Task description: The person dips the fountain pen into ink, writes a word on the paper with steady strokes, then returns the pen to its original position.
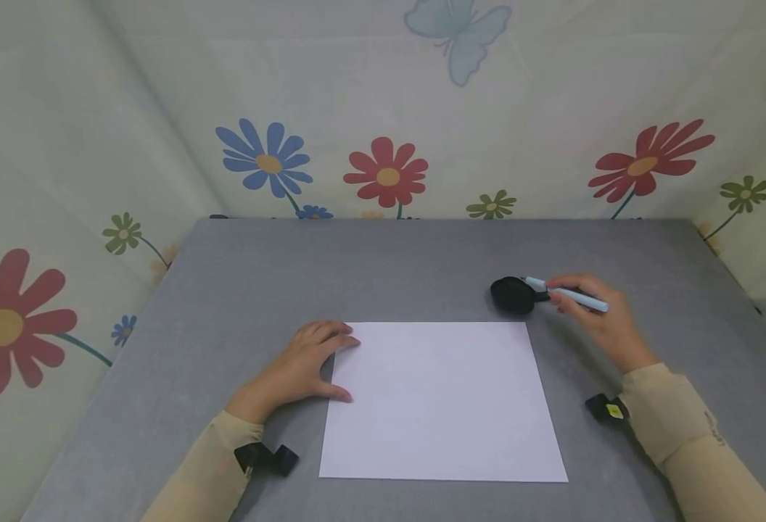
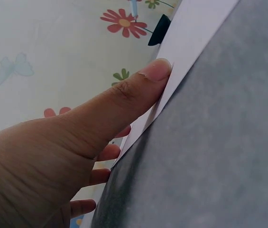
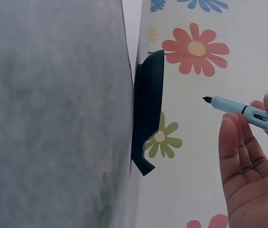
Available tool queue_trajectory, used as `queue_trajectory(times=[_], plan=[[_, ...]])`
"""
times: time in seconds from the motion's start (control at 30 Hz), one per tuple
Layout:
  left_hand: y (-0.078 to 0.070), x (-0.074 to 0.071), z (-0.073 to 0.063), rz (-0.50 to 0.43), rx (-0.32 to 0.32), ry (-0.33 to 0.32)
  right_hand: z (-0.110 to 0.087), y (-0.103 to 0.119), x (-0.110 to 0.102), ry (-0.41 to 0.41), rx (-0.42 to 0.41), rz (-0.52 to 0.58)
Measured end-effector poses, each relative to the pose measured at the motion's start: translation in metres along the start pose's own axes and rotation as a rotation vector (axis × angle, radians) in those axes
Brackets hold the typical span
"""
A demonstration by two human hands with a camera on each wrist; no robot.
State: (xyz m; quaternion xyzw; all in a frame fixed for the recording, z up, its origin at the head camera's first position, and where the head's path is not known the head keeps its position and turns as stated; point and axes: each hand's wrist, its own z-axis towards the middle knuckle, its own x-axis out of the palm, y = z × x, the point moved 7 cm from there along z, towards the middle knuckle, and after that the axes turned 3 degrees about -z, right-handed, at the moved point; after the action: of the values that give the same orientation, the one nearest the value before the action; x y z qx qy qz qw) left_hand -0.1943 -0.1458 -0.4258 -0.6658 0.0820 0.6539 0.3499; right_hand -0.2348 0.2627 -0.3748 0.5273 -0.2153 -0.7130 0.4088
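Observation:
A white sheet of paper (image 1: 442,406) lies flat on the grey table. My left hand (image 1: 294,371) rests at its left edge, thumb and fingers spread onto the paper; the left wrist view shows the thumb (image 2: 157,71) lying straight along it. Above the table, my right hand (image 1: 601,319) pinches a light blue fountain pen (image 1: 582,298), its dark nib (image 3: 207,99) uncovered and pointing left. Just beyond the paper's far right corner sits a small black round dish with a short handle (image 1: 512,296). In the right wrist view, the pen stands apart from this dish (image 3: 149,99).
The grey tabletop (image 1: 357,268) extends around the paper, its far edge meeting a pale curtain (image 1: 331,80) printed with flowers and a butterfly. Each sleeve cuff carries a small black wrist camera, one on the left (image 1: 268,458) and one on the right (image 1: 606,409).

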Motion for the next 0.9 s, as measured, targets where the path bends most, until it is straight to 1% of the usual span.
queue_trajectory(times=[0.13,0.3,0.53,0.6,0.7,0.9], plan=[[0.002,0.000,-0.001,0.005,0.002,-0.004,0.000,-0.003,0.001,-0.008,0.021,0.029],[0.002,0.000,-0.001,0.004,0.005,-0.007,0.001,-0.010,0.003,0.002,0.050,0.101],[0.003,0.000,0.000,0.005,0.002,0.009,0.002,-0.011,0.008,0.049,0.040,0.268],[0.003,0.000,0.000,0.003,0.000,0.010,0.002,-0.011,0.008,0.058,0.039,0.288],[0.003,-0.001,0.000,0.000,0.001,0.008,0.001,-0.011,0.009,0.070,0.035,0.284],[0.004,-0.003,0.002,-0.004,0.005,0.003,0.001,-0.014,0.010,0.084,0.062,0.283]])
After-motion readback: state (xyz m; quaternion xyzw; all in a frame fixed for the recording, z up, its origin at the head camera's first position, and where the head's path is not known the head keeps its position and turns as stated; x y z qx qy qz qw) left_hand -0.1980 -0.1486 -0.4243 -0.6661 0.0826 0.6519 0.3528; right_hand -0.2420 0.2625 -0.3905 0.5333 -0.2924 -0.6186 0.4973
